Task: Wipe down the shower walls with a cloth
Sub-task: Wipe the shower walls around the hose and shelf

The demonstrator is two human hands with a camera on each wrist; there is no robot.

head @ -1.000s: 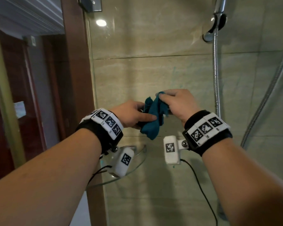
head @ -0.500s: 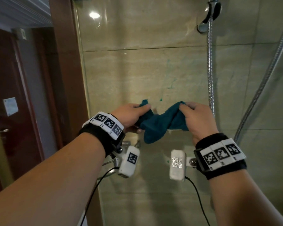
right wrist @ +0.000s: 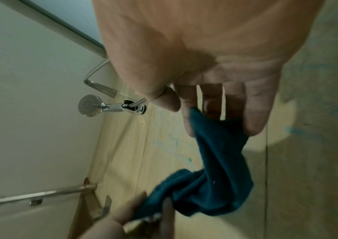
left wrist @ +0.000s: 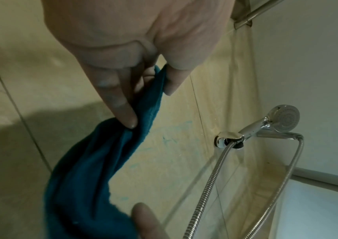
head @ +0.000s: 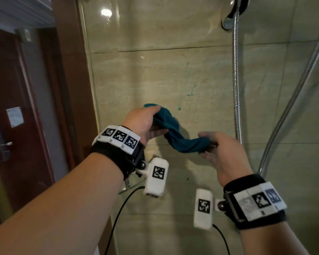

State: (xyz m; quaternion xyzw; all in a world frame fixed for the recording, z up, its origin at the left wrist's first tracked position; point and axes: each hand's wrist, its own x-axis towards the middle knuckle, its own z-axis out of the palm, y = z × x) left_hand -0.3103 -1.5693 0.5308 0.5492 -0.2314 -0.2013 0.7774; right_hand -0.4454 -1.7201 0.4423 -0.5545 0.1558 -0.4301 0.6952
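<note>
A teal cloth (head: 179,137) hangs stretched and twisted between my two hands in front of the beige tiled shower wall (head: 155,74). My left hand (head: 145,119) pinches its upper left end, thumb on top. My right hand (head: 210,144) holds the lower right end between fingers and thumb. In the left wrist view the cloth (left wrist: 94,169) runs down from my left fingers (left wrist: 123,111). In the right wrist view the cloth (right wrist: 221,161) hangs from my right fingers (right wrist: 254,119). Faint teal smears (head: 190,91) mark the wall above the cloth.
A chrome shower hose (head: 235,74) hangs from a wall bracket (head: 234,13) at upper right; a second hose (head: 295,92) slants beside it. The shower head (left wrist: 284,119) sits in the bracket. A glass panel edge and brown door frame (head: 70,70) stand on the left, with a glass corner shelf (head: 131,186) below my left wrist.
My hands have pulled apart, drawing the bunched cloth out into a twisted strip. The right hand dropped lower and rightward; the left rose a little.
</note>
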